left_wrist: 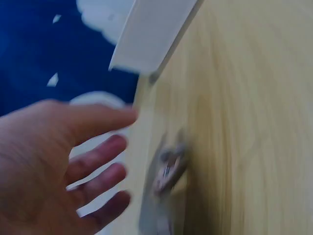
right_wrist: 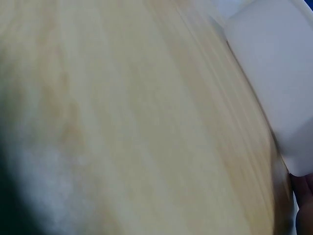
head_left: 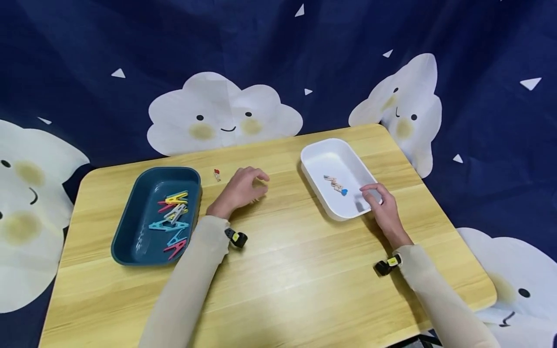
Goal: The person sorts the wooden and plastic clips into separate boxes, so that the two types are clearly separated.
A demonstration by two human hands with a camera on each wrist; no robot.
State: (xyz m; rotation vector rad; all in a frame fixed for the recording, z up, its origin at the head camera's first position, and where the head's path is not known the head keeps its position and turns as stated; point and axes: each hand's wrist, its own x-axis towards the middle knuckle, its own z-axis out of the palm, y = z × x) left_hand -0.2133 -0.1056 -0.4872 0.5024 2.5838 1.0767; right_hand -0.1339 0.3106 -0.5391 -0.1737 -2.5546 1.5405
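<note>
My left hand (head_left: 241,188) is over the table beside the dark teal tray, fingers loosely bent and apart with nothing between them. In the left wrist view, a small blurred pinkish-grey shape (left_wrist: 168,169) shows to the right of its fingers; I cannot tell what it is. Behind this hand lies a small wooden clothespin with a red heart (head_left: 217,175). At the near right corner of the white tray (head_left: 319,195), my right hand (head_left: 383,208) holds the rim, index finger and thumb reaching over the inside. Small wooden clothespins (head_left: 334,183), one with a blue heart, lie in that tray.
The dark teal tray (head_left: 148,193) stands at the left with several plastic clothespins (head_left: 174,220) in yellow, white, blue and red. Both trays stand on a wooden table (head_left: 287,280). A dark blue cloth (head_left: 261,38) with clouds hangs behind its far edge.
</note>
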